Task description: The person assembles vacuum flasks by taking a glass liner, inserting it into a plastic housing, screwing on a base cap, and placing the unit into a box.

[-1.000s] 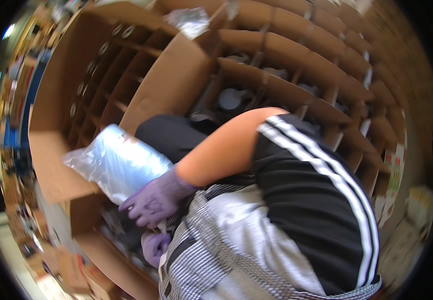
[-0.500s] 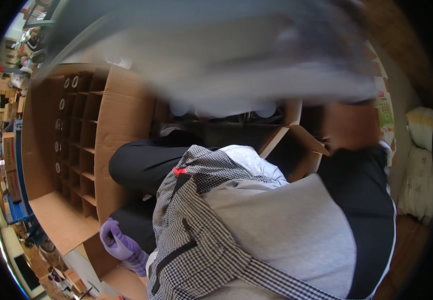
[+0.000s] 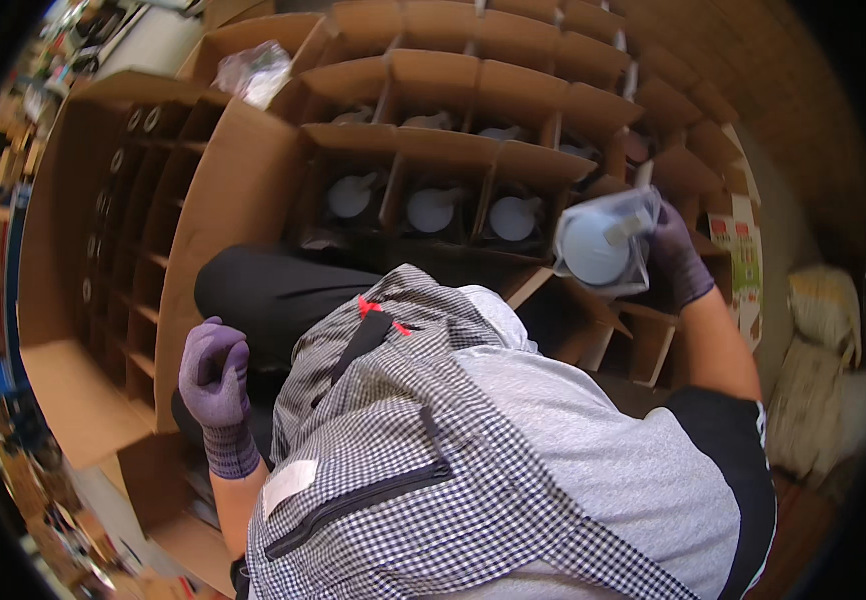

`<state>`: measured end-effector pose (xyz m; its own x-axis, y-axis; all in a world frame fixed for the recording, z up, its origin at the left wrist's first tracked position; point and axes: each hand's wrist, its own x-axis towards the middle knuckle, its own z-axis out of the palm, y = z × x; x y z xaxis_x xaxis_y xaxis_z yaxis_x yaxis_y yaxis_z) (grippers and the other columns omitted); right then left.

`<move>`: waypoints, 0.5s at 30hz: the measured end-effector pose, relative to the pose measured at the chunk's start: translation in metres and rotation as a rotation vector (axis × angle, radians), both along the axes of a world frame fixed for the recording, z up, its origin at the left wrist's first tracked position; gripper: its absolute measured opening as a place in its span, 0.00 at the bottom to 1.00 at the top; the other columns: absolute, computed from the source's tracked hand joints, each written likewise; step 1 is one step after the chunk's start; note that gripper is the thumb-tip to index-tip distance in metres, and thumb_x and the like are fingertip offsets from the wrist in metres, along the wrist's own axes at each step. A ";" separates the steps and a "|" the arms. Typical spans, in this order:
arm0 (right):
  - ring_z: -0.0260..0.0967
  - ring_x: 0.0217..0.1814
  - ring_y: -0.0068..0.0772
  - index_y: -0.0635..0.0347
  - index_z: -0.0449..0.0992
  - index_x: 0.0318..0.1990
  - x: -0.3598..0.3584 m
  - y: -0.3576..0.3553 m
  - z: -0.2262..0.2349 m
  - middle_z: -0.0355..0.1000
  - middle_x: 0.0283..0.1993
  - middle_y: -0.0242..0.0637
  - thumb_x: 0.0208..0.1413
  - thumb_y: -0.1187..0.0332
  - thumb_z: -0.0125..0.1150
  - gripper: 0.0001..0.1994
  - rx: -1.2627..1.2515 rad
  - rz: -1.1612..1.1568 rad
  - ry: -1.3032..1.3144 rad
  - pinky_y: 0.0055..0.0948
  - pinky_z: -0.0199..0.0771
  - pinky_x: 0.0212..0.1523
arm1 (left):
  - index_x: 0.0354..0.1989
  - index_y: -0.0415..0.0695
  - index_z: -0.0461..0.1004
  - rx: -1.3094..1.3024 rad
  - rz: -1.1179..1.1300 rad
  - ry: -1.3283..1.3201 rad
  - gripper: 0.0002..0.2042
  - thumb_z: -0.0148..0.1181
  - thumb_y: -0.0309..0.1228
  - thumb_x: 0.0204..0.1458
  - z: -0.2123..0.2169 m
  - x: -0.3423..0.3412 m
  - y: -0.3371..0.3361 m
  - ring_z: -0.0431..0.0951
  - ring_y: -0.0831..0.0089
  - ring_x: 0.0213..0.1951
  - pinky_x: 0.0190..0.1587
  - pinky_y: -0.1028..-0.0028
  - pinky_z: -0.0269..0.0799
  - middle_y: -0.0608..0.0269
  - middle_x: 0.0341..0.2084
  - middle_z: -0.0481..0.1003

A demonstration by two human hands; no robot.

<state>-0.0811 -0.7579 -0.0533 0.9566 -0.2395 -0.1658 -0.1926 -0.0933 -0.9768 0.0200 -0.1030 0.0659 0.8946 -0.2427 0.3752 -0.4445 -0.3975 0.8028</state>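
A purple-grey glove covers my right hand (image 3: pixel 675 250), which grips a container in a clear plastic bag (image 3: pixel 593 252) by its side. The container has a round pale-blue top with a whitish, spout-like piece. It is held above the right end of the divided cartons. My left hand (image 3: pixel 215 375), in a matching glove, is raised near my knee beside the tall carton. Its fingers curl loosely with a gap to the thumb, and nothing shows in it. Similar pale-blue round tops (image 3: pixel 431 211) sit in cardboard compartments in front of me.
On the left a tall open carton (image 3: pixel 228 200) has a grid of compartments with several white rings (image 3: pixel 118 160). More cardboard dividers (image 3: pixel 433 85) stretch away ahead. A crumpled clear plastic bag (image 3: pixel 255 72) lies at the far left; white sacks (image 3: pixel 823 380) stand at the right.
A large blurred grey-white shape that covered the upper view is gone, showing the cartons. My right hand, hidden before, now shows with the bagged container. My left hand has risen.
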 end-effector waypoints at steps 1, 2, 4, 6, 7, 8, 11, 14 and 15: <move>0.73 0.51 0.25 0.62 0.78 0.55 -0.007 -0.007 -0.013 0.79 0.51 0.32 0.60 0.71 0.63 0.16 -0.044 -0.021 0.033 0.29 0.74 0.57 | 0.36 0.35 0.78 -0.036 0.036 0.050 0.06 0.64 0.15 0.50 -0.010 -0.005 0.012 0.77 0.66 0.40 0.63 0.61 0.67 0.59 0.33 0.76; 0.74 0.50 0.29 0.61 0.78 0.55 -0.014 -0.018 -0.025 0.79 0.50 0.33 0.60 0.69 0.60 0.16 -0.260 0.074 0.015 0.31 0.74 0.56 | 0.36 0.35 0.78 -0.050 0.101 0.090 0.06 0.64 0.15 0.50 -0.015 -0.016 0.028 0.77 0.66 0.41 0.62 0.62 0.67 0.59 0.34 0.77; 0.75 0.49 0.32 0.62 0.78 0.53 -0.024 -0.043 -0.020 0.79 0.47 0.35 0.60 0.68 0.57 0.16 -0.425 0.068 0.065 0.33 0.75 0.55 | 0.36 0.36 0.78 -0.015 0.223 0.002 0.06 0.64 0.15 0.51 -0.036 -0.023 0.043 0.78 0.67 0.42 0.58 0.66 0.71 0.59 0.36 0.78; 0.75 0.48 0.33 0.62 0.78 0.52 -0.021 -0.060 -0.011 0.79 0.47 0.36 0.59 0.68 0.58 0.15 -0.606 -0.048 0.116 0.33 0.75 0.54 | 0.39 0.37 0.79 -0.035 0.447 -0.063 0.07 0.67 0.16 0.53 -0.044 -0.035 0.074 0.80 0.71 0.42 0.50 0.75 0.75 0.59 0.38 0.79; 0.75 0.48 0.33 0.62 0.78 0.51 -0.016 -0.064 -0.011 0.79 0.46 0.36 0.59 0.68 0.58 0.15 -0.690 -0.088 0.119 0.34 0.75 0.54 | 0.40 0.38 0.80 -0.047 0.556 -0.112 0.07 0.67 0.17 0.54 -0.056 -0.045 0.107 0.81 0.71 0.42 0.49 0.75 0.75 0.59 0.39 0.79; 0.75 0.48 0.34 0.62 0.79 0.51 -0.001 -0.061 -0.009 0.79 0.46 0.36 0.58 0.68 0.58 0.15 -0.768 -0.122 0.113 0.34 0.75 0.54 | 0.39 0.38 0.80 0.002 0.713 -0.169 0.04 0.67 0.19 0.56 -0.048 -0.057 0.140 0.81 0.72 0.41 0.48 0.75 0.76 0.60 0.37 0.80; 0.76 0.47 0.35 0.62 0.79 0.49 0.082 0.000 0.007 0.79 0.45 0.38 0.57 0.68 0.59 0.14 -0.952 -0.048 0.033 0.35 0.76 0.52 | 0.42 0.40 0.84 -0.113 1.335 -0.033 0.06 0.66 0.28 0.60 -0.067 -0.185 0.263 0.78 0.79 0.37 0.45 0.74 0.76 0.69 0.34 0.82; 0.76 0.46 0.37 0.63 0.80 0.47 0.166 0.079 0.024 0.80 0.44 0.39 0.56 0.68 0.60 0.13 -1.012 0.144 -0.051 0.37 0.76 0.51 | 0.43 0.43 0.85 0.083 1.815 0.299 0.15 0.70 0.41 0.57 -0.114 -0.371 0.322 0.84 0.68 0.42 0.49 0.71 0.77 0.60 0.37 0.85; 0.77 0.45 0.37 0.63 0.80 0.47 0.189 0.106 0.019 0.80 0.43 0.39 0.55 0.68 0.61 0.13 -0.996 0.234 -0.060 0.37 0.76 0.51 | 0.49 0.46 0.83 0.168 1.874 0.610 0.22 0.70 0.49 0.54 -0.134 -0.449 0.330 0.83 0.62 0.47 0.53 0.64 0.77 0.58 0.44 0.84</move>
<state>0.1074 -0.6518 -0.0346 0.9972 -0.0489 0.0560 -0.0191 -0.8963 -0.4431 -0.4290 0.2273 -0.0679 0.0056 0.9987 0.0509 0.8203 -0.0337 0.5710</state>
